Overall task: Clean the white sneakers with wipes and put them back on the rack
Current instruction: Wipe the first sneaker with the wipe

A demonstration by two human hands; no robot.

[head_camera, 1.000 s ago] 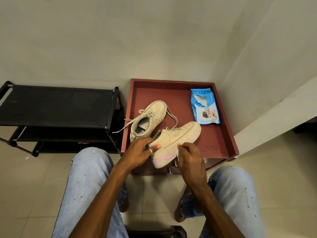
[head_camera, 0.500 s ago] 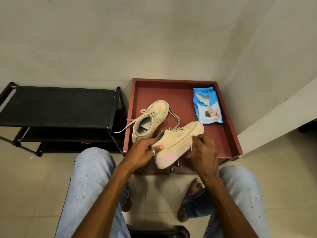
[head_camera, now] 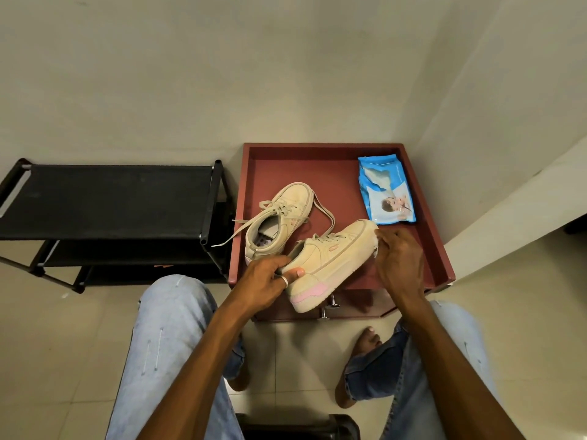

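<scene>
The held sneaker (head_camera: pixel 330 258) is lying tilted across the gap between both hands, its long axis running from the pink-trimmed heel at about seven o'clock up to the toe at about one o'clock. The left hand (head_camera: pixel 270 281) is closing around the heel collar, thumb pressing on the outer side. The right hand (head_camera: pixel 398 262) is curling against the toe end, fingers pinching a scrap of white that is probably a wipe (only an edge is peeking out, so I cannot be sure). The other sneaker (head_camera: pixel 279 220) is resting on the red counter (head_camera: pixel 435 258) at eleven o'clock from the held one, laces trailing off toward the black shoe rack (head_camera: pixel 108 201) at nine o'clock. The blue wipes pack (head_camera: pixel 386 192) is sitting at twelve o'clock from the right hand, making that hand the nearer one for fetching a fresh sheet
</scene>
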